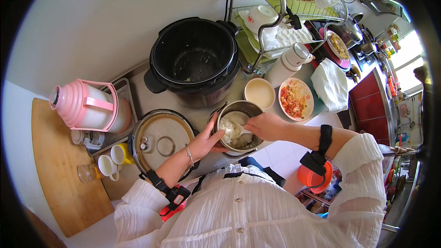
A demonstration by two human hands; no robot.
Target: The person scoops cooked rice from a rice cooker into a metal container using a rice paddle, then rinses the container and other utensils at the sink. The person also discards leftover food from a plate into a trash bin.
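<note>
A small stainless steel pot [249, 107] with a wire bail handle stands at the counter's front edge, white rice [241, 142] inside. My left hand [205, 140] grips its left wall, thumb near the rim and fingers around the outside. In my right hand [264, 126] is a white spoon or rice paddle [244, 131], its head down in the pot by a clump of rice [228, 129]. Behind the pot sit a bowl of pale, cloudy liquid [259, 93] and a plate of tomato and egg [293, 105].
An electric pressure cooker [194, 51] stands lidless at the back, food bits inside. Its lid [164, 137] lies left of my pot. Further left are a pink thermos [93, 105], mugs [108, 166] and a wooden board [62, 172]. A dish rack [263, 38] and white flask [287, 63] stand right.
</note>
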